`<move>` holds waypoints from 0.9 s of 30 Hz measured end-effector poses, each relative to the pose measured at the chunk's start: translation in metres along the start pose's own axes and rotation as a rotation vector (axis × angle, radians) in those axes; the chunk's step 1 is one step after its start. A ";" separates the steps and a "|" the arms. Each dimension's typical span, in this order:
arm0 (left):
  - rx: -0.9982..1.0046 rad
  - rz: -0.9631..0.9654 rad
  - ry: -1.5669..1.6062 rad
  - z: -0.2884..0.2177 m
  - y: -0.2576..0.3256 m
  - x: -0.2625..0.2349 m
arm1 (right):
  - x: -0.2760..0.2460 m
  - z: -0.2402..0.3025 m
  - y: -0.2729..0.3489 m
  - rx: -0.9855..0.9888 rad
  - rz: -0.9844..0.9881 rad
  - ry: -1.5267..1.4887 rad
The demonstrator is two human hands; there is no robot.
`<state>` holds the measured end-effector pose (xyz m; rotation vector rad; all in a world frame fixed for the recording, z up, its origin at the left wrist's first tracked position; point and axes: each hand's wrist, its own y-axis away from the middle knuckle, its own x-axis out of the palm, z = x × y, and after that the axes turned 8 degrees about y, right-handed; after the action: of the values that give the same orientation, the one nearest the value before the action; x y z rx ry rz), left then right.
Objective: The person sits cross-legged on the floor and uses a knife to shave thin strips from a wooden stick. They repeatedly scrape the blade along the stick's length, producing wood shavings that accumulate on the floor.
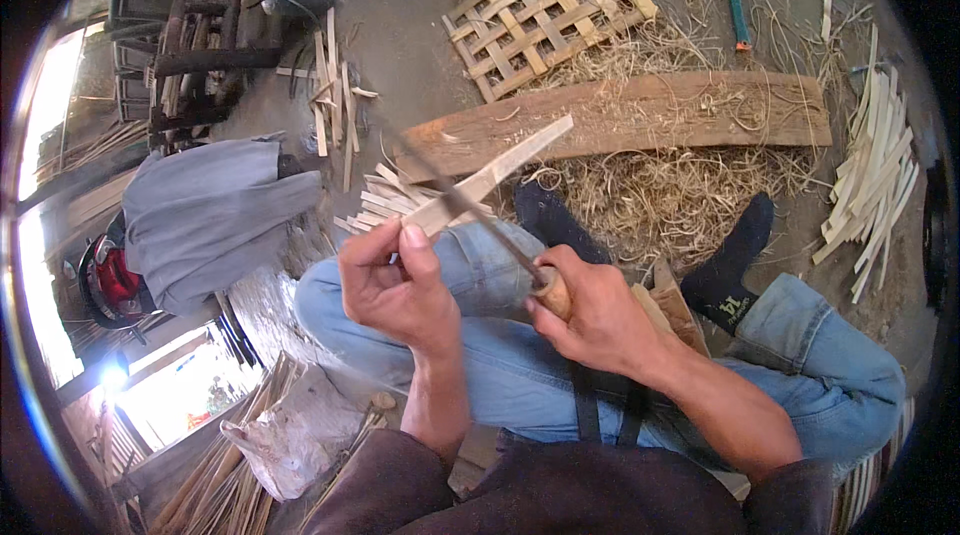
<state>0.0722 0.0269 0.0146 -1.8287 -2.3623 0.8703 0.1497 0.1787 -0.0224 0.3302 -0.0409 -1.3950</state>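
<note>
Head view: workshop floor strewn with shavings, a wooden plank and woven bamboo mat beyond. Left hand pinches a bamboo strip above the knees; right hand grips a knife laid against it.

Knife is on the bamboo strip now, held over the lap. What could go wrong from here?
1. The knife blade lies along the bamboo strip close to the left hand that pinches it; a slip could cut those fingers.
2. The right hand works the knife above the jeans, so a slip may hit the thigh.
3. The strip is thin and held only at one end; it might split or flex away.
</note>
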 end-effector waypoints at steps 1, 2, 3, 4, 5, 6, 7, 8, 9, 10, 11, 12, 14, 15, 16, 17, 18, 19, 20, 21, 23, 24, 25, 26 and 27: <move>-0.027 -0.012 0.031 -0.006 -0.004 0.003 | -0.003 0.001 -0.003 -0.043 -0.018 0.075; -0.052 -0.018 0.066 -0.010 -0.007 0.007 | -0.005 -0.006 -0.006 0.018 -0.033 0.089; -0.037 -0.007 0.066 -0.010 -0.007 0.007 | -0.005 -0.019 -0.010 0.079 -0.048 0.102; -0.028 0.009 0.062 -0.006 -0.006 0.004 | -0.004 -0.021 -0.015 0.146 -0.062 0.110; -0.018 0.025 0.058 -0.002 -0.006 0.001 | -0.001 -0.016 -0.011 0.133 -0.084 0.039; 0.006 0.032 0.065 0.000 -0.007 0.002 | -0.002 -0.011 -0.009 0.095 -0.040 0.059; 0.024 0.035 0.069 0.001 -0.007 0.002 | -0.010 0.005 -0.009 0.059 0.011 0.080; 0.042 0.038 0.073 0.002 -0.006 0.002 | -0.013 0.013 -0.009 0.023 0.062 0.100; 0.037 0.042 0.065 0.003 -0.003 0.000 | -0.012 0.005 -0.009 -0.022 0.051 0.134; 0.044 0.044 0.061 0.001 -0.003 0.001 | -0.013 -0.008 -0.011 0.061 0.027 0.142; 0.056 0.049 0.060 0.000 -0.004 0.003 | -0.014 -0.024 -0.017 0.142 -0.003 0.149; 0.069 0.051 0.066 -0.001 -0.005 0.003 | -0.013 -0.035 -0.020 0.223 -0.032 0.154; 0.071 0.061 0.072 0.004 0.000 -0.003 | -0.007 -0.038 -0.017 0.127 -0.063 0.160; 0.053 0.053 0.070 0.005 0.000 -0.003 | -0.007 -0.038 -0.018 0.054 -0.054 0.142; 0.026 0.041 0.059 0.004 0.001 -0.005 | -0.007 -0.037 -0.018 -0.014 -0.033 0.122; 0.018 0.029 0.064 0.002 -0.002 -0.001 | -0.013 -0.044 -0.025 0.079 -0.044 0.196; 0.012 0.032 0.063 0.000 -0.001 0.000 | -0.013 -0.068 -0.031 0.208 -0.091 0.194; 0.016 0.035 0.064 -0.001 -0.002 0.002 | -0.013 -0.090 -0.029 0.298 -0.147 0.260; 0.018 0.039 0.056 0.001 -0.003 0.002 | -0.013 -0.094 -0.031 0.389 -0.199 0.320; 0.013 0.026 0.087 0.001 -0.009 0.006 | -0.014 -0.096 -0.034 0.336 -0.205 0.286; -0.055 0.008 0.127 0.002 -0.007 0.008 | -0.015 -0.073 -0.028 0.279 -0.178 0.219; -0.114 0.022 0.156 -0.001 -0.004 0.005 | -0.008 -0.065 -0.023 0.259 -0.127 0.210; -0.152 0.035 0.203 -0.004 -0.008 0.009 | -0.005 -0.054 -0.023 0.221 -0.096 0.209; -0.193 0.050 0.236 -0.008 -0.011 0.008 | 0.002 -0.042 -0.020 0.185 -0.055 0.198; -0.229 0.062 0.249 -0.012 -0.013 0.008 | 0.003 -0.028 -0.015 0.194 -0.052 0.112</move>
<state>0.0622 0.0374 0.0282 -1.9651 -2.3376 0.3594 0.1418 0.1793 -0.0535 0.5740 -0.0760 -1.4245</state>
